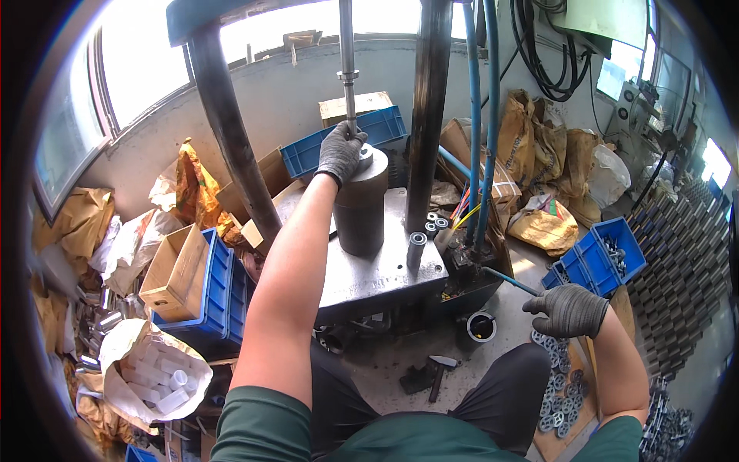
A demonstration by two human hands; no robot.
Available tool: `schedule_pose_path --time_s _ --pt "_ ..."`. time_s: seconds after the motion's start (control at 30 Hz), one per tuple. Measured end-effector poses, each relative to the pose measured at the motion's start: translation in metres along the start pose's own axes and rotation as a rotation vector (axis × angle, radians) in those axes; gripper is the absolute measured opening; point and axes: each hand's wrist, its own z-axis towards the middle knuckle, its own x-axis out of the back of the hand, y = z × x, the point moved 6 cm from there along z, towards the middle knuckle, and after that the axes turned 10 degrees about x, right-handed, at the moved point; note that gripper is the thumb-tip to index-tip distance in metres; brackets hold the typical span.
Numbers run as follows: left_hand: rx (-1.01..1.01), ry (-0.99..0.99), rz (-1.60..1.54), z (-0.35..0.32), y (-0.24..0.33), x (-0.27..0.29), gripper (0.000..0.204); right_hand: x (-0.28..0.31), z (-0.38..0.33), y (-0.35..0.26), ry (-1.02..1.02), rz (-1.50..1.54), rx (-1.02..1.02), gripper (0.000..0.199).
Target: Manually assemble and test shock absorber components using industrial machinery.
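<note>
My left hand (341,154), in a dark grey knit glove, reaches to the top of a thick steel cylinder (360,204). Its fingers close around the lower end of a vertical press rod (348,96); whether a small part is pinched there is hidden. The cylinder stands upright on a steel press table (350,276). Off to the right, my gloved right hand (571,310) is closed at the end of a blue lever (511,282), which slants out from the machine's side. A short tubular part (416,250) stands on the table's right edge.
Dark press columns (235,135) flank the rod. Blue crates (604,254) with metal parts stand right, near metal wheels (566,400). A hammer (439,379) and a pot (481,327) lie below the table. At left sit stacked crates (223,296) and a sack of white plastic pieces (158,377).
</note>
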Motion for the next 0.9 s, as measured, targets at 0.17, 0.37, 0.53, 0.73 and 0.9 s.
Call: schedule_pose_path --time_s 0.17,0.37,0.53,0.73,0.9 --pt "0.012 0.001 -0.011 -0.005 0.006 0.004 0.019 -0.004 -0.009 -0.004 0.251 0.011 0.093 0.044" --pt "-0.024 0.021 0.064 -0.005 0.014 0.005 0.025 -0.031 -0.016 -0.001 0.339 0.15 0.046 0.035" --pt "-0.028 0.058 0.165 -0.006 0.018 0.003 0.032 -0.067 -0.024 -0.007 0.332 0.225 0.02 0.031" --pt "0.022 -0.024 0.075 -0.01 0.018 0.003 0.034 -0.061 -0.029 -0.017 0.31 0.22 -0.019 0.03" --pt "-0.014 0.001 0.128 -0.015 0.021 0.006 0.034 -0.06 -0.03 -0.01 0.401 0.299 -0.019 0.029"
